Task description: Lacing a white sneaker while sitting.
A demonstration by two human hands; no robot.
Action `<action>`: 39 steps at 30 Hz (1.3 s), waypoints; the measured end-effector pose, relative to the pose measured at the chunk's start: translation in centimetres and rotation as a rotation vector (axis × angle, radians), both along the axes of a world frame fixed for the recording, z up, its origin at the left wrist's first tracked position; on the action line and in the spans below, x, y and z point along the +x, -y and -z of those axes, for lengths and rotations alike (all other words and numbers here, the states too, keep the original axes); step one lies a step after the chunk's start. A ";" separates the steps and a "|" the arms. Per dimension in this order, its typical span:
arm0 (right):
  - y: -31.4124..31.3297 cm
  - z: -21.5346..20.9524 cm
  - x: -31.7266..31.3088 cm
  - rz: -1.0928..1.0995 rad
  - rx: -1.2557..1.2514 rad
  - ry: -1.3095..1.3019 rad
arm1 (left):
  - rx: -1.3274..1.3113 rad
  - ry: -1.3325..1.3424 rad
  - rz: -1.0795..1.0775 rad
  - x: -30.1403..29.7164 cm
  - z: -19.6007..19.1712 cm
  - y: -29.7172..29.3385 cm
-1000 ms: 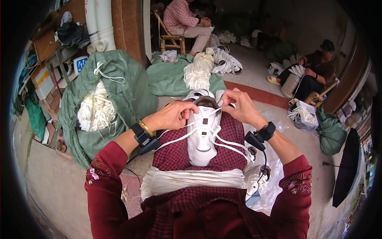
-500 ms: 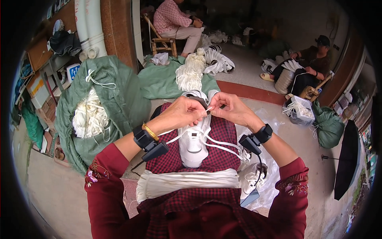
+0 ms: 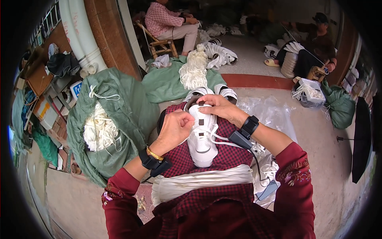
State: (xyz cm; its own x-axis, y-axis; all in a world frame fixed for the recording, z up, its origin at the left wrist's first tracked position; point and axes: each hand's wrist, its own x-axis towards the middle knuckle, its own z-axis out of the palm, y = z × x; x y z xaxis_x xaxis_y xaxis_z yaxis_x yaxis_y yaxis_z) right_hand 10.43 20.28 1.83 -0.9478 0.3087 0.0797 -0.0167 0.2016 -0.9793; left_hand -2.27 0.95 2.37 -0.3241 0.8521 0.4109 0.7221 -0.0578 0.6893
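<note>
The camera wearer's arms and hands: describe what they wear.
Both sleeves are dark red with embroidered flowers. Black wrist straps carry dark boxes, a black cable running from the right one. A gold bracelet sits beside the left strap. The left hand and right hand are ungloved.

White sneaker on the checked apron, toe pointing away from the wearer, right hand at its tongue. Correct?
Wrong direction: in the head view, the white sneaker has its toe pointing toward the wearer. The rest holds: it's on the checked apron, right hand at its tongue.
</note>
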 end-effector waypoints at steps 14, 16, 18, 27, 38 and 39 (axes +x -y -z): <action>-0.6 0.5 0.1 -0.061 -0.104 -0.029 | 0.101 0.002 -0.006 1.9 1.7 -0.9; -0.5 1.1 -0.2 -0.065 -0.104 -0.090 | 0.121 0.063 -0.014 2.1 1.6 -0.7; -0.8 1.3 -0.1 -0.073 -0.136 -0.085 | 0.088 0.172 -0.005 2.3 1.5 -0.7; 2.0 -1.6 2.9 0.166 0.634 -0.271 | 0.163 -0.062 -0.085 1.6 1.8 -0.8; 3.8 -3.2 1.9 0.026 1.180 -0.042 | 0.223 -0.071 -0.073 1.5 2.4 -1.4; 3.8 -3.4 1.6 0.003 1.236 -0.041 | 0.246 -0.100 -0.065 1.4 2.2 -1.5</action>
